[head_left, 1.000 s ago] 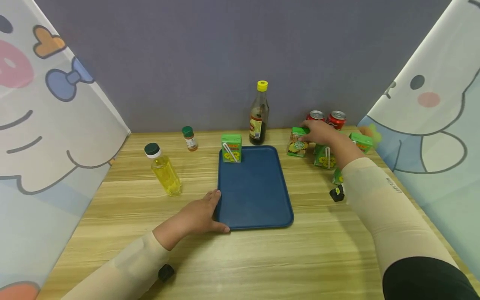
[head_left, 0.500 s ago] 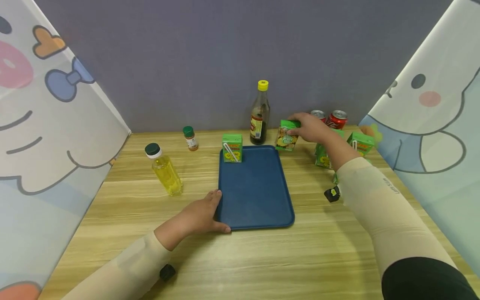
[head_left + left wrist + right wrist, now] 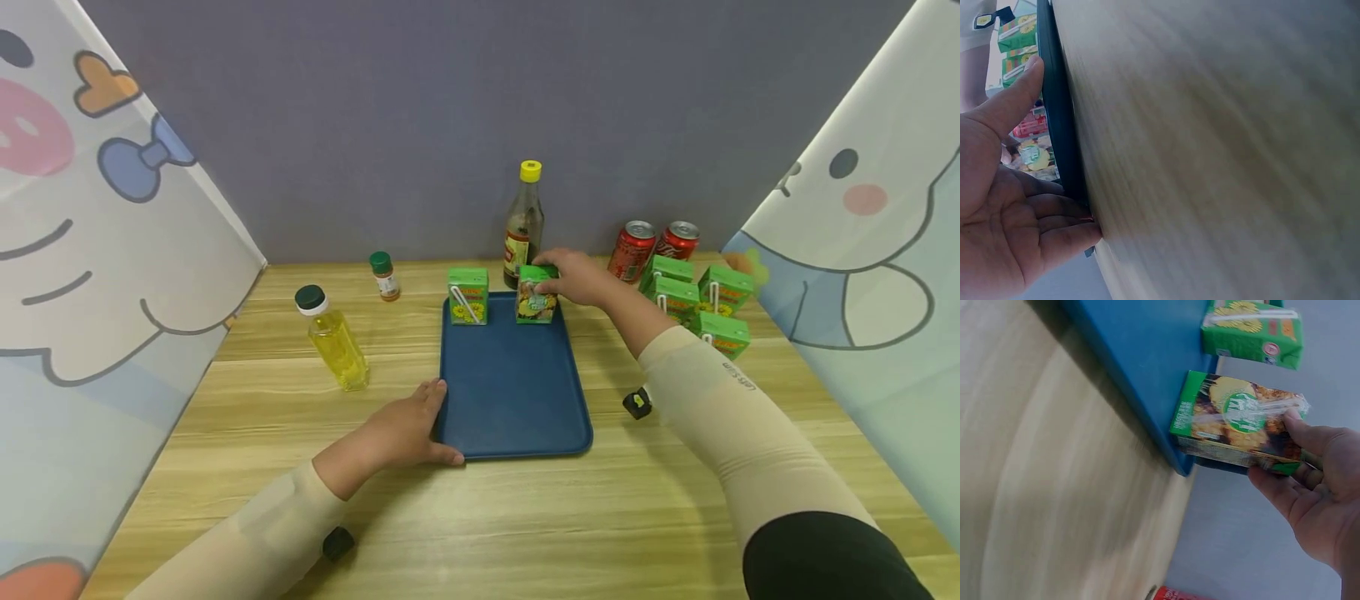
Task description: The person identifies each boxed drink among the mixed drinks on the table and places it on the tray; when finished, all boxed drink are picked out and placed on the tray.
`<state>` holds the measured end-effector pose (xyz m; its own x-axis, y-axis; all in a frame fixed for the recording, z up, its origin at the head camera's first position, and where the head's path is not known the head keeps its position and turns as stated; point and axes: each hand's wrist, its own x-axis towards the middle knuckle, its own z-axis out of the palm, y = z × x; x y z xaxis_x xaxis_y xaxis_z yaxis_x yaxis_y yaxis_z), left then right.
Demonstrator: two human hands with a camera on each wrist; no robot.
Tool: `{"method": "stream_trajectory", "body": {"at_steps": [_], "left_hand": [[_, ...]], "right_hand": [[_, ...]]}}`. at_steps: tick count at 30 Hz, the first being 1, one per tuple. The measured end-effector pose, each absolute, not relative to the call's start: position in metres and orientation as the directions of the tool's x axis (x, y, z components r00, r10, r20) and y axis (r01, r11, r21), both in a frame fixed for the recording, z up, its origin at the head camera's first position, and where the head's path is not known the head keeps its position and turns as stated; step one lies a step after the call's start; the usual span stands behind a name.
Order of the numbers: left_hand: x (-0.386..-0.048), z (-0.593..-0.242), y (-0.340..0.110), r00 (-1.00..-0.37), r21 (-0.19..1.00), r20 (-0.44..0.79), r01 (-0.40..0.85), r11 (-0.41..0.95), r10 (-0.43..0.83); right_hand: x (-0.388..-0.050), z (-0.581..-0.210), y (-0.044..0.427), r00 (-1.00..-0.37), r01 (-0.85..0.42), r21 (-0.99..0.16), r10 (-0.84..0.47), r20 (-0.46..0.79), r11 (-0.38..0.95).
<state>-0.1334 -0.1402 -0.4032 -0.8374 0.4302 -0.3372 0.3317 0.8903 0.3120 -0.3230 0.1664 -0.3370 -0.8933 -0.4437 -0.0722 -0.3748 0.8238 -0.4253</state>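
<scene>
My right hand (image 3: 573,277) grips the top of a green juice box (image 3: 1241,419) at the far right corner of the blue tray (image 3: 510,383). In the right wrist view the thumb lies on the box's front and the fingers reach round its side. Another juice box (image 3: 468,298), with a white straw on its front, stands at the tray's far left corner. My left hand (image 3: 405,429) rests against the tray's near left corner, fingers along the side edge and thumb at the front edge; in the left wrist view its fingers are fairly straight.
Behind the tray stands a dark sauce bottle (image 3: 522,229) with a yellow cap. An oil bottle (image 3: 336,346) and a small spice jar (image 3: 385,279) are on the left. Several juice boxes (image 3: 724,333) stand at the right, with two red cans (image 3: 632,252) behind them.
My right hand has carried the juice box leftward from the group at the right to the tray's far right corner. The left hand has stayed at the tray.
</scene>
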Motion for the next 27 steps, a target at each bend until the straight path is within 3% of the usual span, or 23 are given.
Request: {"method": "stream_trajectory", "body": {"at_steps": [17, 27], "left_hand": [[-0.132, -0.4, -0.137, -0.834, 0.311, -0.344, 0.333, 0.89, 0.433], [-0.131, -0.399, -0.137, -0.833, 0.319, -0.349, 0.325, 0.89, 0.429]], "right_hand": [[-0.324, -0.348, 0.16, -0.911, -0.364, -0.418, -0.411, -0.024, 0.832], [-0.303, -0.326, 0.183, -0.904, -0.355, -0.487, -0.425, -0.038, 0.798]]}}
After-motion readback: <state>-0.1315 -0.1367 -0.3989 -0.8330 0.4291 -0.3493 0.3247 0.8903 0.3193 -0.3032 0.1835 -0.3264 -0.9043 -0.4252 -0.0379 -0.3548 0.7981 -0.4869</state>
